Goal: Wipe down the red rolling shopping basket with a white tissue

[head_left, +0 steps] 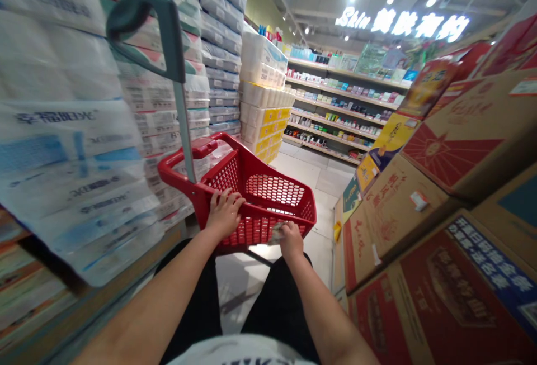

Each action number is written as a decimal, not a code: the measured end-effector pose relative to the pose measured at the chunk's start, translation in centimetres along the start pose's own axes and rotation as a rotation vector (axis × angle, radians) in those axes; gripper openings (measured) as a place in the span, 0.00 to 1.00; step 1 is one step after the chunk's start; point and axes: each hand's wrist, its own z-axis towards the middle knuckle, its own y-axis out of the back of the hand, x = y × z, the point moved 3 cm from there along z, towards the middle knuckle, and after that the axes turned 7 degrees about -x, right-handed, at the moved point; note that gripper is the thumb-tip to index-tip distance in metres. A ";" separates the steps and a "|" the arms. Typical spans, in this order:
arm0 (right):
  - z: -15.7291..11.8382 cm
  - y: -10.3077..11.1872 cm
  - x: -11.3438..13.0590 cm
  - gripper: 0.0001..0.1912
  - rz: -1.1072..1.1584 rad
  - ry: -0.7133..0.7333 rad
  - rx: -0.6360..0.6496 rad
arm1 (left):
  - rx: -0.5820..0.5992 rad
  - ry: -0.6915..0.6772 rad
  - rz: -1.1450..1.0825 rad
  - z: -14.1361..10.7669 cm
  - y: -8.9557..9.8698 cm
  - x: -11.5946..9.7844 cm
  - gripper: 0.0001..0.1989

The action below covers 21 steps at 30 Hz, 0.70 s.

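A red plastic trolley basket (279, 193) with perforated sides stands in front of my knees. Its long metal pull rod, topped by a grey handle (172, 41), rises on the left. My left hand (225, 212) grips the near rim, fingers hooked over the edge. Lower and to the right, my right hand (291, 240) is closed on a crumpled greyish cloth (277, 233) at the outside of the near wall. Part of the cloth is hidden by the fingers. Little of the basket's inside floor shows through the holes.
Stacked tissue packs (75, 130) line the left side close to the basket. Cardboard cartons (403, 214) form a wall on the right. A tiled aisle (321, 178) runs between them towards shelves of small boxes (335, 102) at the back.
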 end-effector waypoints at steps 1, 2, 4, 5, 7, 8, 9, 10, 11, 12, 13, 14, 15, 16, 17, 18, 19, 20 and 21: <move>-0.1 -0.1 -0.1 0.13 -0.005 -0.012 0.028 | -0.001 -0.001 0.004 0.0 0.0 0.0 0.20; -0.2 -0.2 -0.2 0.13 -0.002 -0.014 0.039 | -0.001 -0.005 0.008 0.0 0.0 0.0 0.19; -0.2 -0.3 -0.3 0.16 0.024 0.015 0.003 | -0.001 -0.013 0.012 0.0 -0.1 0.0 0.19; -0.2 -0.3 -0.3 0.18 0.039 0.035 -0.025 | -0.001 -0.016 0.011 0.0 -0.1 -0.1 0.20; -0.1 -0.5 -0.3 0.21 0.056 0.062 -0.061 | -0.001 -0.017 0.008 0.1 -0.2 -0.1 0.20; -0.1 -0.6 -0.3 0.22 0.054 0.061 -0.052 | -0.003 -0.017 0.007 0.1 -0.2 -0.1 0.20; -0.1 -0.9 -0.3 0.22 0.048 0.051 -0.028 | -0.005 -0.017 0.007 0.1 -0.3 -0.2 0.20; -0.1 -1.1 -0.3 0.21 0.041 0.039 0.006 | -0.007 -0.019 0.007 0.2 -0.3 -0.2 0.20; 0.0 -1.3 -0.2 0.19 0.036 0.031 0.041 | -0.007 -0.021 0.008 0.2 -0.3 -0.2 0.20; 0.1 -1.5 0.0 0.18 0.033 0.029 0.066 | -0.005 -0.023 0.009 0.2 -0.3 -0.3 0.20; 0.2 -1.5 0.4 0.17 0.036 0.039 0.074 | -0.001 -0.025 0.010 0.2 -0.3 -0.3 0.20; 0.5 -1.4 0.9 0.17 0.045 0.059 0.063 | 0.003 -0.027 0.011 0.3 -0.4 -0.4 0.20; 0.8 -1.3 1.5 0.17 0.060 0.086 0.037 | 0.007 -0.027 0.012 0.3 -0.4 -0.4 0.20; 1.2 -1.1 2.1 0.18 0.079 0.117 0.006 | 0.008 -0.027 0.010 0.3 -0.3 -0.4 0.20; 1.5 -0.9 2.8 0.19 0.098 0.146 -0.022 | 0.007 -0.025 0.007 0.3 -0.3 -0.5 0.20; 1.7 -0.8 3.3 0.20 0.111 0.166 -0.035 | 0.004 -0.022 0.002 0.3 -0.3 -0.5 0.21; 1.8 -0.8 3.7 0.21 0.108 0.172 -0.027 | 0.001 -0.020 -0.004 0.3 -0.3 -0.5 0.21; 1.7 -1.0 3.9 0.20 0.090 0.164 -0.002 | -0.002 -0.016 -0.008 0.2 -0.2 -0.5 0.21; 1.5 -1.2 4.1 0.20 0.064 0.148 0.033 | -0.004 -0.014 -0.010 0.2 -0.2 -0.5 0.21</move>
